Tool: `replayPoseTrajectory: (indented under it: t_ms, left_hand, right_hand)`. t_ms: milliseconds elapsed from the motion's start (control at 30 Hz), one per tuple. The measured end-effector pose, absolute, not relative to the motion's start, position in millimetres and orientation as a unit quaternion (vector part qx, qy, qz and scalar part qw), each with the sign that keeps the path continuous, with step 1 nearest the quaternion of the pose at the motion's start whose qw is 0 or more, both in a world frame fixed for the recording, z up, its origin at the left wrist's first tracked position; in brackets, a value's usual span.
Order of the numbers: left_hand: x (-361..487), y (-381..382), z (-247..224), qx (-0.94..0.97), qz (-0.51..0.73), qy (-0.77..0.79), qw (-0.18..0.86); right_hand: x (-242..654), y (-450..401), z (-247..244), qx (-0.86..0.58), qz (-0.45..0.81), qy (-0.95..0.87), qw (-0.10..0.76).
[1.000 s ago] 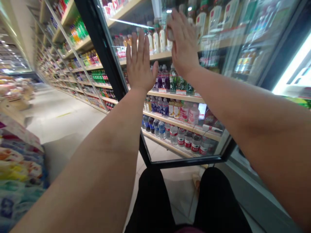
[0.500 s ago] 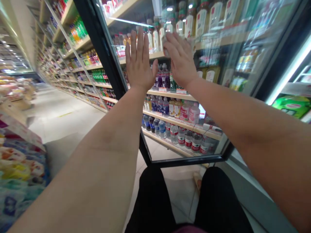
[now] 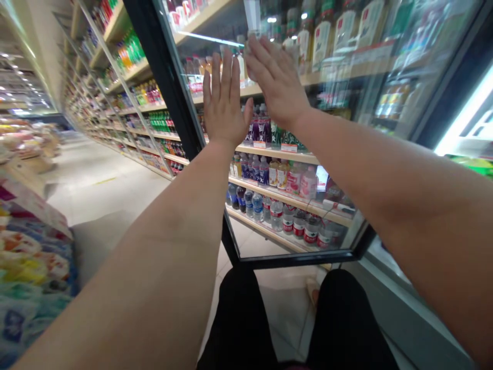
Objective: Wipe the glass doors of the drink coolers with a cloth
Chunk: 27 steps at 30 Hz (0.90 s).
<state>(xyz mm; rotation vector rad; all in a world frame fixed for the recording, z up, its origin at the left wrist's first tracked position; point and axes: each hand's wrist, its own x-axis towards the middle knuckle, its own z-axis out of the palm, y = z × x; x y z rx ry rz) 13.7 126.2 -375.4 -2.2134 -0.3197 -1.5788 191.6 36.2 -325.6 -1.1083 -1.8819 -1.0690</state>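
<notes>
My left hand (image 3: 226, 110) lies flat against the glass of a black-framed cooler door (image 3: 300, 260), fingers spread and pointing up. To its right, my right hand (image 3: 279, 82) presses on the same pane with its fingers close together. A whitish, crumpled cloth or tissue (image 3: 248, 66) peeks out past the fingers; most of it is hidden under the hand. The door stands swung out in front of my knees, and drink bottles (image 3: 275, 216) show in the glass.
Long shelves of bottled drinks (image 3: 159, 123) run along an aisle to the left. Colourful packages (image 3: 34, 257) are stacked at the lower left. A lit cooler edge (image 3: 462, 123) lies at the right. My knees (image 3: 241, 308) are close under the door's bottom frame.
My right hand has slid left and slightly up across the glass with the pale cloth, coming nearer my left hand. My left hand has stayed nearly in place.
</notes>
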Motion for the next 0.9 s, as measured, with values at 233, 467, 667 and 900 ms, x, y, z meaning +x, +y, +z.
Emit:
replayPoseTrajectory:
  t_ms: [233, 467, 667, 900]
  left_hand:
    - [15.5, 136.3, -376.6, -0.766, -0.596, -0.077, 0.227]
    - [13.0, 140.8, -374.2, -0.774, -0.573, -0.11, 0.246]
    - [10.5, 146.1, -372.6, -0.79, -0.557, -0.104, 0.233]
    - [9.1, 143.4, -371.6, -0.795, -0.557, -0.077, 0.228]
  right_hand:
    - [199.7, 41.4, -327.0, -0.462, -0.434, -0.629, 0.45]
    - [215.1, 41.0, -342.2, -0.387, -0.386, -0.754, 0.365]
    - [222.9, 34.5, -352.2, -0.409, -0.475, -0.617, 0.475]
    - [251.6, 26.2, -362.6, -0.344, -0.462, -0.771, 0.27]
